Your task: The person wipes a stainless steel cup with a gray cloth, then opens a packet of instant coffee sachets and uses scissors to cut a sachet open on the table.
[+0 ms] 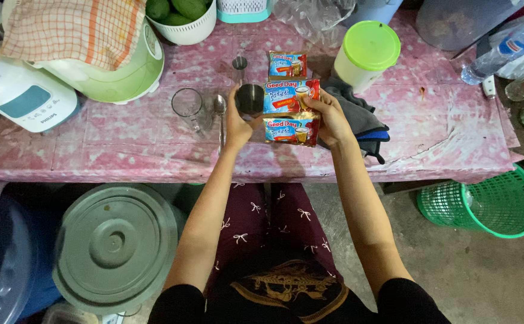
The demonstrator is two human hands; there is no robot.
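A strip of three joined drink-mix sachets (291, 99), red and blue with a cup picture, hangs over the pink table (124, 144). My right hand (333, 117) grips the strip's right edge at the middle and lowest sachets. My left hand (238, 123) touches the strip's left edge and sits against a small dark metal cup (250, 99). Beside my left hand lie a metal spoon (220, 111) and a clear empty glass (189, 108). A small metal measuring cup (240, 63) stands behind them.
A white tub with a green lid (367, 51) and dark cloths (361, 117) sit right of my hands. A blender base (19, 93), a green cooker (124, 72) under a checked cloth, a bowl of green fruit (181, 15) and a bottle (508, 48) line the table. Below stand a grey lidded bucket (115, 243) and a green basket (490, 204).
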